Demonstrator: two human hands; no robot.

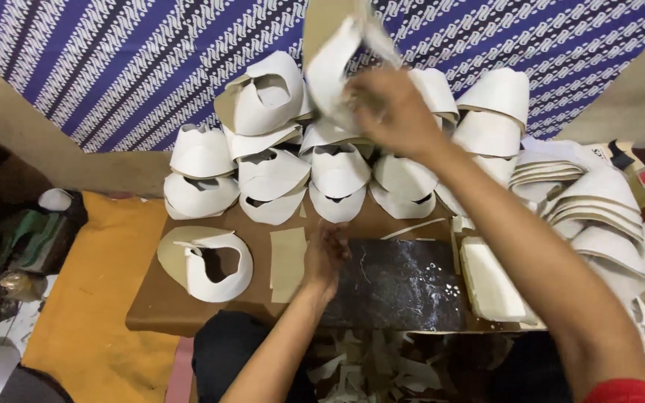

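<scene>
My right hand (390, 112) is pinched shut on a white shoe upper (337, 67), held up over the stacked uppers (337, 172). Feels light and floppy I'd guess, so grab the edge. Left hand (326, 254) rests flat and open by the dark slab (397, 283).

White shaped pieces (337, 172). Brown bench (158, 306). Black slab (397, 287) (white-speckled). Backdrop cloth (136, 67): blue-and-white diagonal stripes. Floor mat (98, 298): orange-yellow. Beige strip (287, 263). Red sleeve (628, 392).
</scene>
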